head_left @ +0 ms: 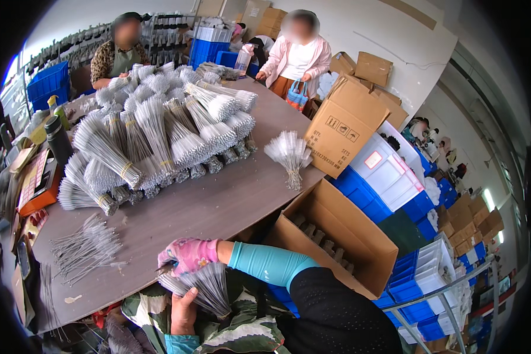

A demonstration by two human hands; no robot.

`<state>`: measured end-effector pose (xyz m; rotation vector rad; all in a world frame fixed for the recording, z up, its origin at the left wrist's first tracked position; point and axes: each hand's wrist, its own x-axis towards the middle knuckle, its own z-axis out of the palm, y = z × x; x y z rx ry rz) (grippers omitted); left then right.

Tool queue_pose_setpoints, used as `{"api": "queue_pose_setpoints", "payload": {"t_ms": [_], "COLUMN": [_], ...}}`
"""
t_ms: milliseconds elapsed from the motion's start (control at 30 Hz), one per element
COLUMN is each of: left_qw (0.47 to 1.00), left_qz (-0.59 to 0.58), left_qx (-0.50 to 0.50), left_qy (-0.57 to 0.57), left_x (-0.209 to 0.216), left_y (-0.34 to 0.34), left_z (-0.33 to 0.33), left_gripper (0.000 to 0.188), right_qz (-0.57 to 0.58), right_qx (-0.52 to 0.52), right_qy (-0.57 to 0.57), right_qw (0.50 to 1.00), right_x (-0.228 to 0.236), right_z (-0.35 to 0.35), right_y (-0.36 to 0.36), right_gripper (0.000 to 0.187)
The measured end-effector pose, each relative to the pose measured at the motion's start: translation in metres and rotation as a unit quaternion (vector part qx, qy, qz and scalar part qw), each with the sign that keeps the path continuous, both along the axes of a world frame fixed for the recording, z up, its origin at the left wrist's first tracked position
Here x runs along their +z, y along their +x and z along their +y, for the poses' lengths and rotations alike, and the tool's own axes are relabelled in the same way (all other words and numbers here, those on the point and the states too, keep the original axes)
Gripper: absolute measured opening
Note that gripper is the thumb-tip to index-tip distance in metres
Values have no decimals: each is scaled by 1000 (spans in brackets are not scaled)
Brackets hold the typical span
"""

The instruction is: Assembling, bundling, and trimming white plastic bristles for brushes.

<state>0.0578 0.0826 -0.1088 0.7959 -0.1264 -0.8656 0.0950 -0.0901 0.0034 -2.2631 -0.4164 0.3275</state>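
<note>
My bare left hand (pixel 183 314) grips a bundle of thin wire-stemmed brushes (pixel 207 290) low over my lap, its thumb lying across the grey stems. Close above the bundle's upper end is my right hand (pixel 189 255), in a pink flowered glove. Its fingers are curled at the table edge, and what they pinch is hidden. Loose wire-stemmed brushes (pixel 88 251) lie spread on the brown table (pixel 218 200) to the left of my hands. A large heap of tied brush bundles (pixel 159 130) with pale tips is piled farther back.
One bundle (pixel 290 156) stands by the table's right edge. An open cardboard box (pixel 336 236) holding several bundles sits right of my right arm. Blue and white crates (pixel 383 171) are stacked beyond, with a metal rail (pixel 448 292) nearby. Two people are across the table. A dark bottle (pixel 58 138) stands left.
</note>
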Motion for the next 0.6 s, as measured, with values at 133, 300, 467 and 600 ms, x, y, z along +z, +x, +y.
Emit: {"api": "queue_pose_setpoints", "payload": {"t_ms": [133, 300, 467, 600], "left_qw": [1000, 999, 1000, 1000], "left_qz": [14, 12, 13, 11], "left_qx": [-3, -1, -2, 11], "left_qy": [-27, -33, -23, -23], "left_x": [-3, -9, -5, -6], "left_y": [0, 0, 0, 0], "left_z": [0, 0, 0, -1], "left_gripper": [67, 65, 65, 64], "right_qz": [0, 4, 10, 35], "right_qx": [4, 3, -17, -24], "right_qy": [0, 1, -3, -19], "right_qw": [1000, 1000, 1000, 999], "right_x": [1, 0, -1, 3], "right_z": [0, 1, -1, 0], "right_y": [-1, -1, -1, 1], "right_gripper": [41, 40, 37, 37]}}
